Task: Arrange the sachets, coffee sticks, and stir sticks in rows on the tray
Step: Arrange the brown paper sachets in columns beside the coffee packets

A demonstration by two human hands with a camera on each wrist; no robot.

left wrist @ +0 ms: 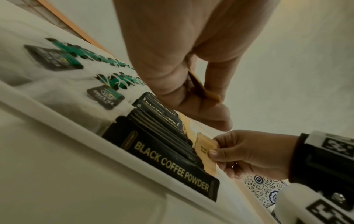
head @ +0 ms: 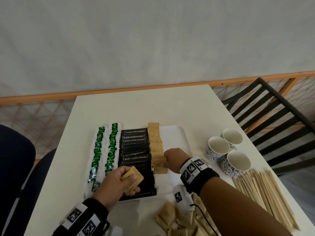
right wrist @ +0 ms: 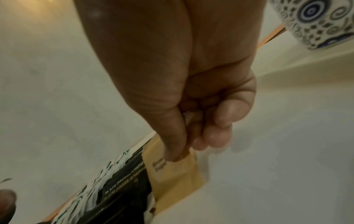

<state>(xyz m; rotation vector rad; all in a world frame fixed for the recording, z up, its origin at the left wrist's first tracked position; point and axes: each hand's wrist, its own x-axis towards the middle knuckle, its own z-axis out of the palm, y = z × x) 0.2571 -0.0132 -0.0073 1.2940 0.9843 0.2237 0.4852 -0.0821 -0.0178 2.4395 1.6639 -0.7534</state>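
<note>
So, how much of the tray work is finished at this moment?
Done: two tea bag rows and the coffee sticks lie on the tray. In hand: the right hand adds a brown sachet to its row; the left hand holds spares. Left: the loose sachets and the stir sticks.

Head view: looks from high up, forward and down at the whole desk [head: 129,108], with the wall behind.
Left wrist view: sits low and very near the left hand [left wrist: 172,60], looking along it across the tray [left wrist: 80,119].
Right wrist view: sits very near the right hand [right wrist: 172,75], looking down it.
Shared: all three see the black coffee sticks [head: 134,151] and the brown sachet row [head: 156,149].
</note>
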